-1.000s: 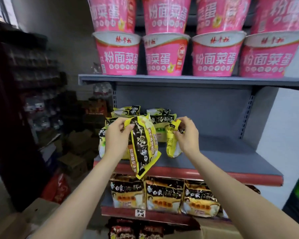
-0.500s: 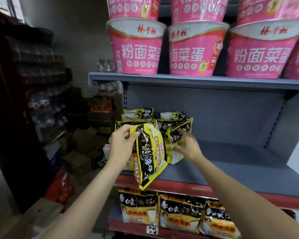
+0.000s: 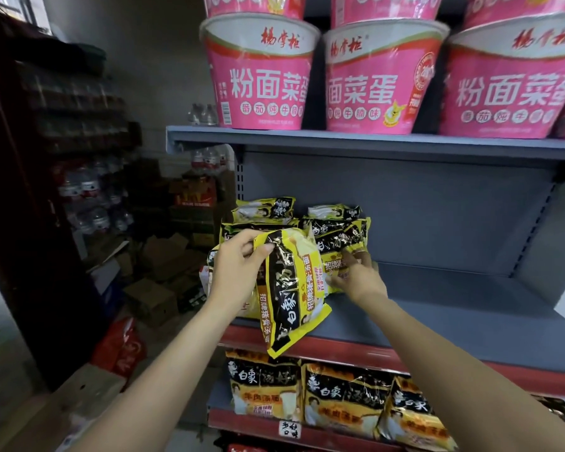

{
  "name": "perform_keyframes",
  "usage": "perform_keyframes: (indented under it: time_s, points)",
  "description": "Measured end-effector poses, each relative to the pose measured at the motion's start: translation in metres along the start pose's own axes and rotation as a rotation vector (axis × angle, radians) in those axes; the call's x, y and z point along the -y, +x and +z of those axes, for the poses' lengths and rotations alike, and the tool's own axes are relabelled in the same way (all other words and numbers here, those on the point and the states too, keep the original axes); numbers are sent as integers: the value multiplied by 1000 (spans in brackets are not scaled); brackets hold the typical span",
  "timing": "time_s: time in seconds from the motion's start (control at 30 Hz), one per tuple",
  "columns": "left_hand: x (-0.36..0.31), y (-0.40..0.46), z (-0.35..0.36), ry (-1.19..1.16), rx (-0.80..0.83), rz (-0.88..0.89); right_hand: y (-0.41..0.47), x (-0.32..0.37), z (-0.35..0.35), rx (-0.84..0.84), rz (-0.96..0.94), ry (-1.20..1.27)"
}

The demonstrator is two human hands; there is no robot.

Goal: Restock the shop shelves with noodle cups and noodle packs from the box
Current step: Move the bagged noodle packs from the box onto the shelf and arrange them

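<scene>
Left hand (image 3: 237, 272) grips top of yellow noodle pack (image 3: 291, 298), hanging over middle shelf (image 3: 437, 324) near edge. Right hand (image 3: 356, 278) pinches second pack (image 3: 343, 252) among stacked packs (image 3: 265, 210) at left.

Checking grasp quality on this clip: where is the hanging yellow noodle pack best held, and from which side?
By its crimped top edge, from above and the left, as the left hand pinches it now. The yellow noodle pack hangs lengthwise in front of the middle shelf; its puffy body gives less to pinch than the flat seal.
</scene>
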State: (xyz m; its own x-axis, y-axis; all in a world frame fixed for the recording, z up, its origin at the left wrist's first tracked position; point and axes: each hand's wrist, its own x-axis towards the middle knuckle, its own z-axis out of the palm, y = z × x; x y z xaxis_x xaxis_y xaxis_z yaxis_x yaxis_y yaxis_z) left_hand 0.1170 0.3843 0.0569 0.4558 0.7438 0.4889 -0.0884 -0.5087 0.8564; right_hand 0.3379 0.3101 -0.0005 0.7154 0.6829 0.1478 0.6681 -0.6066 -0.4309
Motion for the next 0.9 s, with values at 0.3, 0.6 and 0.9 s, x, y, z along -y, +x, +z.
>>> perform_keyframes:
  time_s: [0.3,0.6,0.9]
  points:
    - [-7,5,32,-55,35,-32,-49,-1,-54,254,-158,868]
    - [-13,28,76,393,204,78,-47,-34,-50,-69,-59,738]
    - [6,41,96,1270,452,423,-22,-29,-23,-114,1,513]
